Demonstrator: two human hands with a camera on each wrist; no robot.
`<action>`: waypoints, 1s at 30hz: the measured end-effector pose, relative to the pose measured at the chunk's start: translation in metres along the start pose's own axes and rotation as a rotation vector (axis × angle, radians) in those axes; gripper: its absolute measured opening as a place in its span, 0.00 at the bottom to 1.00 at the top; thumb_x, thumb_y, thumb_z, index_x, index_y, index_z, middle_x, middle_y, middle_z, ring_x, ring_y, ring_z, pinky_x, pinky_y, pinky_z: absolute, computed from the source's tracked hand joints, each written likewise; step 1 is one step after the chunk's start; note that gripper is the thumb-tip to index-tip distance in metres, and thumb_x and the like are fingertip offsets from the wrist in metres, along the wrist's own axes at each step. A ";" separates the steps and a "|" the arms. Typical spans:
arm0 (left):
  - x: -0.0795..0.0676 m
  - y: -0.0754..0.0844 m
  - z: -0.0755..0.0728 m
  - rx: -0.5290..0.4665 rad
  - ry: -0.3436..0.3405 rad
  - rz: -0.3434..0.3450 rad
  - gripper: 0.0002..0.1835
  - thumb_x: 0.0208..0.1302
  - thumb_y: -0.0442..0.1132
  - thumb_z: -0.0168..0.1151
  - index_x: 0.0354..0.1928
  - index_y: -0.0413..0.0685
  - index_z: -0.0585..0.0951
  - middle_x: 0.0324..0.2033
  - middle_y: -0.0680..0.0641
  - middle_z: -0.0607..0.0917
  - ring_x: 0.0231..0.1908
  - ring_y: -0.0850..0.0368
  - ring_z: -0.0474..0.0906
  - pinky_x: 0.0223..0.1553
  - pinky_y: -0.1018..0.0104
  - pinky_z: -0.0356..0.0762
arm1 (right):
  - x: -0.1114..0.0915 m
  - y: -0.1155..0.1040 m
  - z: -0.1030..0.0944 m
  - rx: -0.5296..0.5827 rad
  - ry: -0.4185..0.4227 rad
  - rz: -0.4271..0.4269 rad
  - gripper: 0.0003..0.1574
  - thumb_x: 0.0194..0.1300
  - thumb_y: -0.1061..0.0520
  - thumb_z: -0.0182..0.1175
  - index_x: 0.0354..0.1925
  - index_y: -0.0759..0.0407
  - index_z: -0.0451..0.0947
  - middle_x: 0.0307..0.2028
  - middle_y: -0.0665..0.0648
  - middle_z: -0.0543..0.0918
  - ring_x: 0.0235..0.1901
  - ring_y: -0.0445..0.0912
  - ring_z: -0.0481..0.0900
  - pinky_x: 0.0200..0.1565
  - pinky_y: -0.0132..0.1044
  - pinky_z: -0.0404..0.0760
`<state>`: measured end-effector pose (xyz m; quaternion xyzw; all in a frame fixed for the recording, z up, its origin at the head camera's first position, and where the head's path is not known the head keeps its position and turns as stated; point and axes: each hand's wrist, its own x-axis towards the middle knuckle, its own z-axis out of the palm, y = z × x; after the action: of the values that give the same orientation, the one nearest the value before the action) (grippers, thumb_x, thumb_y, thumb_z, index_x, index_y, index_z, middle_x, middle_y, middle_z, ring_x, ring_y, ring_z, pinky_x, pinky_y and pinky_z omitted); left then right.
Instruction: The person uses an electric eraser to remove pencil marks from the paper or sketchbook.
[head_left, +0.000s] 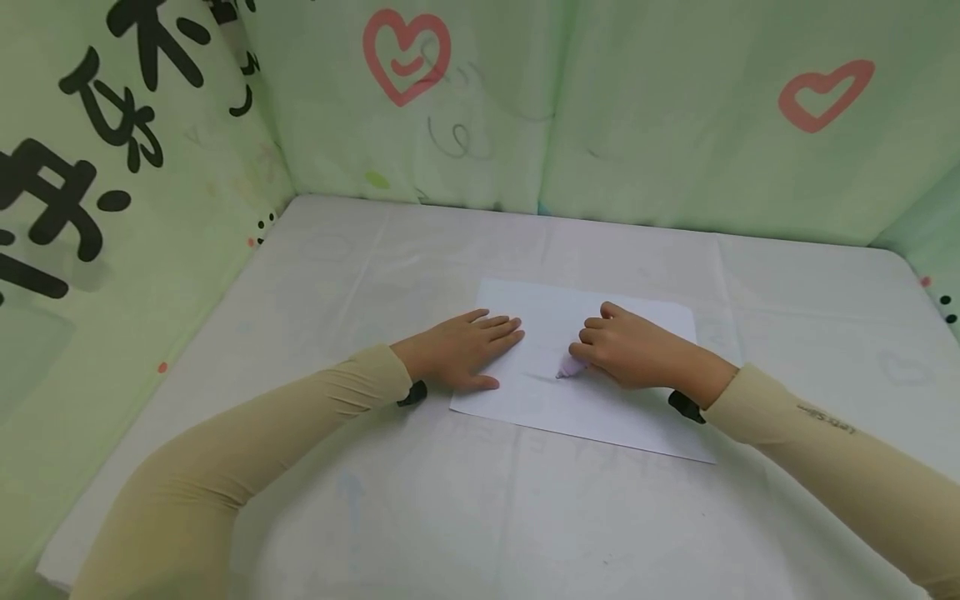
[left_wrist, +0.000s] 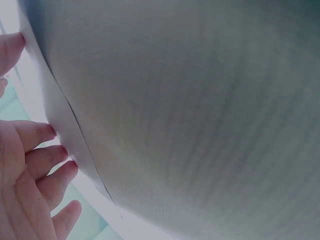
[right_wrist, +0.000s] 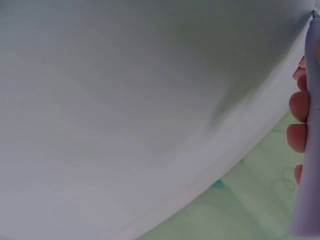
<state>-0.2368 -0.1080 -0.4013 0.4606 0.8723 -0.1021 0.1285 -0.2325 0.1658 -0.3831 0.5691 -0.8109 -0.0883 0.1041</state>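
A white sheet of paper (head_left: 630,433) lies slightly turned on the table. My left hand (head_left: 468,346) rests on its left part with the fingers spread and straight. In the left wrist view the fingertips of that hand (left_wrist: 37,175) touch the sheet near its edge. My right hand (head_left: 626,346) grips a thick lilac pen (head_left: 572,366), its tip down at the paper. A faint short mark runs left from the tip. The right wrist view shows the pen (right_wrist: 311,150) along the right edge, with curled fingers behind it.
A white cloth (head_left: 360,517) with faint creases covers the table (head_left: 817,292). Green curtains (head_left: 660,150) with pink hearts and black characters enclose it at the back and sides. Dark straps with small devices sit under both wrists.
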 end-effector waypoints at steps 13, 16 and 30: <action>0.000 -0.001 -0.002 0.015 0.007 0.003 0.41 0.68 0.61 0.43 0.74 0.46 0.47 0.74 0.46 0.50 0.74 0.53 0.47 0.74 0.56 0.44 | -0.017 -0.002 -0.007 0.007 -0.012 -0.010 0.15 0.48 0.59 0.71 0.26 0.54 0.72 0.19 0.48 0.72 0.23 0.42 0.66 0.33 0.35 0.62; 0.000 -0.001 -0.001 0.008 0.010 0.006 0.40 0.68 0.60 0.44 0.74 0.46 0.48 0.74 0.46 0.50 0.74 0.53 0.47 0.74 0.55 0.44 | -0.018 -0.001 -0.007 0.002 -0.016 -0.007 0.15 0.48 0.59 0.71 0.26 0.55 0.71 0.20 0.49 0.72 0.23 0.42 0.67 0.33 0.36 0.62; 0.000 0.001 -0.001 -0.004 0.002 -0.001 0.41 0.68 0.60 0.44 0.74 0.46 0.47 0.74 0.46 0.49 0.74 0.53 0.46 0.74 0.55 0.44 | -0.021 0.001 -0.004 -0.015 -0.005 -0.001 0.16 0.49 0.58 0.71 0.29 0.56 0.70 0.20 0.48 0.70 0.23 0.42 0.65 0.31 0.33 0.58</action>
<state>-0.2358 -0.1073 -0.4007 0.4601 0.8728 -0.1001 0.1287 -0.2252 0.1856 -0.3805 0.5685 -0.8101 -0.0959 0.1065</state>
